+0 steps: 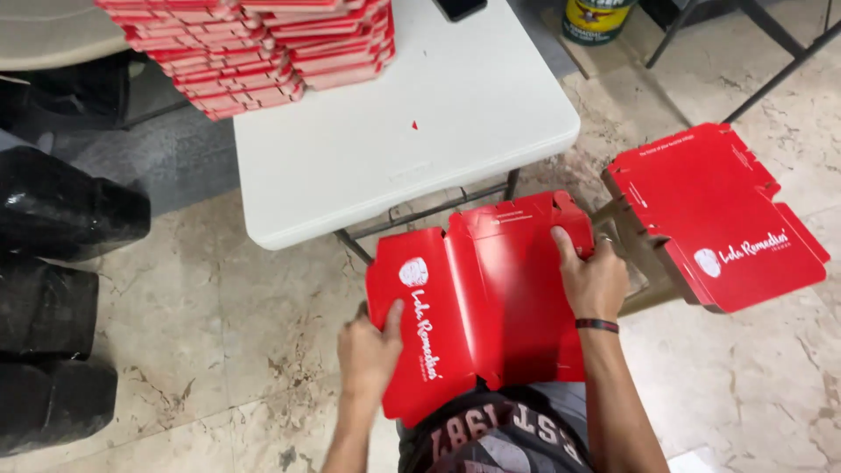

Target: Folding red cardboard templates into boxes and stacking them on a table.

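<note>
Both hands are on a flat red cardboard box blank with white print [482, 302], held low in front of the person's lap, just near of the white plastic folding table [394, 131]. The left hand [368, 346] grips the blank's near-left edge, thumb laid on top of the printed panel and the other fingers curled out of sight underneath, so it is pinching the card between thumb and fingers. The right hand [591, 280] clamps the far-right edge, thumb pressed flat on the red face and pointing up toward the table, fingers wrapped behind the panel; a dark band sits on that wrist. The blank spans the gap between the two hands, creased along its fold lines, its left panel tilted up a little and its middle dipping toward the dark printed shirt [499, 438]. To the right, just beyond the right hand, a pile of the same red blanks [727, 228] rests on a brown stand, close to the hand but apart from the held piece. On the far-left corner of the table stands a tall stack of folded red boxes [263, 48]. Black bags [53, 289] lie on the marble floor at the left.
</note>
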